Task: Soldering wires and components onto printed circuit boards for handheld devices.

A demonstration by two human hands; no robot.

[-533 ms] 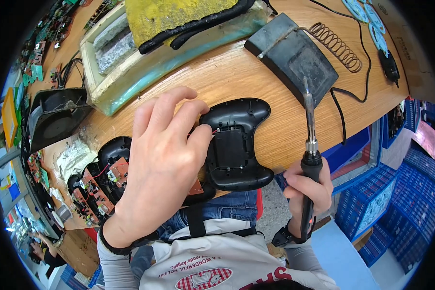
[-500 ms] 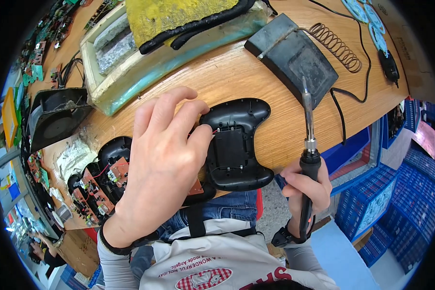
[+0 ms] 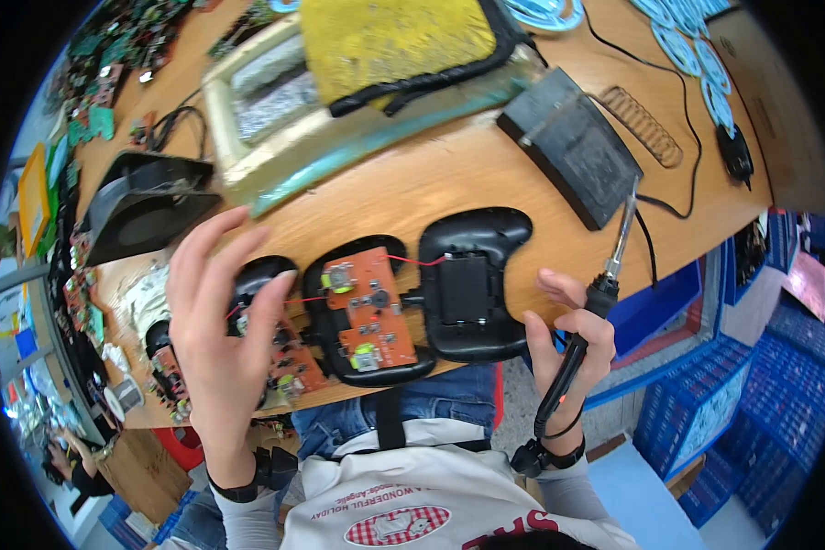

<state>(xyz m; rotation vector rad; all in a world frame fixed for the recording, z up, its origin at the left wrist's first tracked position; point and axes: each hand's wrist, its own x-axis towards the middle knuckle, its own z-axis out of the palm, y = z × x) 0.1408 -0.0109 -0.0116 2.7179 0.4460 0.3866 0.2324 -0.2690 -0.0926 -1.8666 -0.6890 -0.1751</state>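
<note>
From where I stand, the black controller shell [image 3: 486, 229] lies on the wooden table [image 3: 357, 197] between the two hands, its right edge just beside the right hand [image 3: 582, 344], which is clearly the nearer one. That hand is curled round the handle of the soldering iron [image 3: 602, 296], thumb and one finger spread off it toward the shell, so the shell lies to the left of this grip. The left hand [image 3: 215, 330] hangs well apart from it, fingers wide and holding nothing I can see — whether it touches anything beneath, I can't tell. Between shell and left hand sits an orange circuit board [image 3: 390, 316], joined to the shell by a red wire [image 3: 417, 261]. Shell and board both stretch lengthwise away from the person, the shell's horns pointing right. The iron slants — tip up and rightward, away from the shell.
</note>
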